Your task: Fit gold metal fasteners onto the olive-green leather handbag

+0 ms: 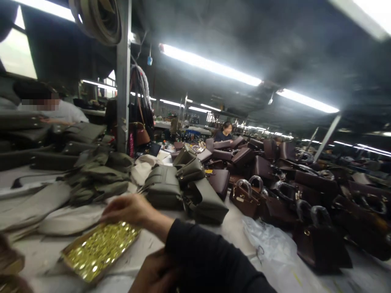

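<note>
Gold-coloured, glinting small pieces [102,250] fill a shallow rectangular brown box [69,246] on the pale tabletop [39,260]. The low walls probably keep the loose pieces together, and the box lies close to the person, presumably for easy reach. The bare right hand [128,209] hangs at its far edge, fingers curled downward; whether they pinch anything I cannot tell. The blurred left hand [155,272] is lower, partly behind the black sleeve [214,260], and its grip cannot be made out.

Olive-grey, leather-like bags [165,183] are heaped beyond the box. Dark brown handbags [320,248] crowd the right, handles wrapped in clear plastic, likely against scratches. A crumpled translucent plastic sheet [271,242] lies beside them. White tube lights [210,65] hang under a dark ceiling; a grey metal post [124,81] rises nearby, and a co-worker in a pale top [69,112] is at the left.
</note>
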`<act>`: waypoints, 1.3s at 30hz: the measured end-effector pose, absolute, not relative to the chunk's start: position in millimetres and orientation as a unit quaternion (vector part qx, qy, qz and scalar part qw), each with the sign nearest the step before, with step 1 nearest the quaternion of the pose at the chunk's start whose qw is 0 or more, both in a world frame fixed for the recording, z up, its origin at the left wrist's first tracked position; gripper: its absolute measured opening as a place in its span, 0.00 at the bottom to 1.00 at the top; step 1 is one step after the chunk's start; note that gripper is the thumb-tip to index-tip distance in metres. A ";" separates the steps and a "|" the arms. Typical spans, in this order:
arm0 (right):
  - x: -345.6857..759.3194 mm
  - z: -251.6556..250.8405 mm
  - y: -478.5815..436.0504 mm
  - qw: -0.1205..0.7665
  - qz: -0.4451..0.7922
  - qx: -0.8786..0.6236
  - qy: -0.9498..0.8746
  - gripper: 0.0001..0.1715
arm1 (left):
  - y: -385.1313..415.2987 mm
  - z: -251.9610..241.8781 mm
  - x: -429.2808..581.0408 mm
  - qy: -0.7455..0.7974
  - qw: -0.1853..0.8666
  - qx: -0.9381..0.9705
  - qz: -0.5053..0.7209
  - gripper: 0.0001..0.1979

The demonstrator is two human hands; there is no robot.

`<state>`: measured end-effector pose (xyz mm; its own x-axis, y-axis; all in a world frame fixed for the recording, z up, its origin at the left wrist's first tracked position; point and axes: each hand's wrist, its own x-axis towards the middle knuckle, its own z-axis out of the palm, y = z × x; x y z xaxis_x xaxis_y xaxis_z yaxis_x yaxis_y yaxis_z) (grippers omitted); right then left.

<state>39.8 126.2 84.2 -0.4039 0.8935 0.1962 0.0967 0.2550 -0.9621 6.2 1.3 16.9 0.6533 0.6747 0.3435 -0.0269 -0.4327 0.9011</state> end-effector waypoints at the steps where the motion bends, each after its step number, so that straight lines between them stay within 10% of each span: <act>1: 50.8 90.9 114.3 0.438 0.532 -0.350 -0.635 0.25 | 2.1 14.0 7.5 0.209 0.502 0.761 0.354 0.13; 12: 171.3 65.2 -65.5 0.608 0.374 -0.495 -0.496 0.03 | 0.3 3.2 9.2 0.257 0.482 0.724 0.421 0.09; 39: 170.9 16.0 -72.7 0.639 0.342 -0.496 -0.479 0.01 | -6.7 6.2 14.7 0.274 0.425 0.722 0.473 0.08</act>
